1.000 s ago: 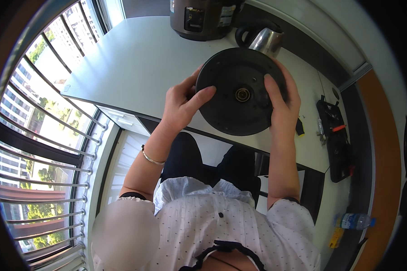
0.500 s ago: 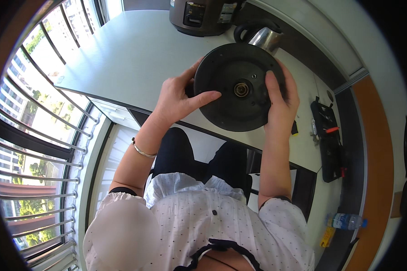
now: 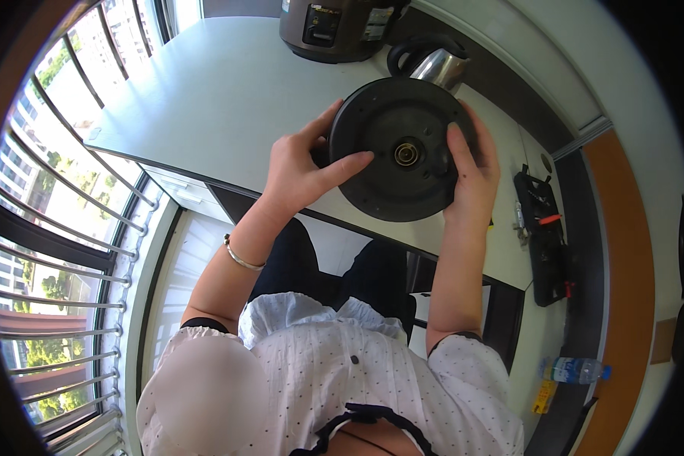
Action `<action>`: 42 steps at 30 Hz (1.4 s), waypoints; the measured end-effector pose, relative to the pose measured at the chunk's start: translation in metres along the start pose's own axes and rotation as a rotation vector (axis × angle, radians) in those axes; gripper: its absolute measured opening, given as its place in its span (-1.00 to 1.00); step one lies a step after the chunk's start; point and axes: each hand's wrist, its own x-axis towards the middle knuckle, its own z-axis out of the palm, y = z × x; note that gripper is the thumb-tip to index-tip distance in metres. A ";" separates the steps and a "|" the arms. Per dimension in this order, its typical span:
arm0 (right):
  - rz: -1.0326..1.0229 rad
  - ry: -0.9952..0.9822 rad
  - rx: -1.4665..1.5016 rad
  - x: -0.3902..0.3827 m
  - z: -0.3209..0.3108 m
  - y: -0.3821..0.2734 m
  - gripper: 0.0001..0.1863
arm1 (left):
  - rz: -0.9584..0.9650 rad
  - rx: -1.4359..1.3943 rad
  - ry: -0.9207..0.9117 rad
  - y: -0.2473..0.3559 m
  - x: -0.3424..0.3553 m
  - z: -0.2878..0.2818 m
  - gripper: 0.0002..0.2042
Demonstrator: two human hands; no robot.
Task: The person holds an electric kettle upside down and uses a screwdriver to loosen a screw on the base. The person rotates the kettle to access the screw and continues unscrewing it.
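Shirt cloth (image 3: 372,357), white with small dark dots, fills the nearest part, with one dark button at its front; beyond are two legs in dark trousers (image 3: 290,258). One silver bracelet (image 3: 242,257) circles the left wrist.

Two hands hold one black disc (image 3: 391,186) between them, over the near edge of a pale surface (image 3: 205,99), its round face toward the wearer. The left hand (image 3: 304,167) grips its left rim and the right hand (image 3: 473,171) its right rim, one thumb of each on the face. One set of brass-coloured rings (image 3: 406,154) sits at the middle.

To the right are one clear bottle (image 3: 576,370) with a blue cap, one yellow item (image 3: 542,397) just beside it, and one black case (image 3: 543,251) with one red piece (image 3: 549,220) on it. Farther off stand one steel kettle (image 3: 439,70), partly hidden by the disc, and one dark cooker (image 3: 296,34).
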 end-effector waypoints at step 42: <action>-0.303 -0.130 -0.396 -0.007 0.008 -0.012 -0.63 | -0.173 -0.184 -0.104 0.014 0.002 -0.022 -0.37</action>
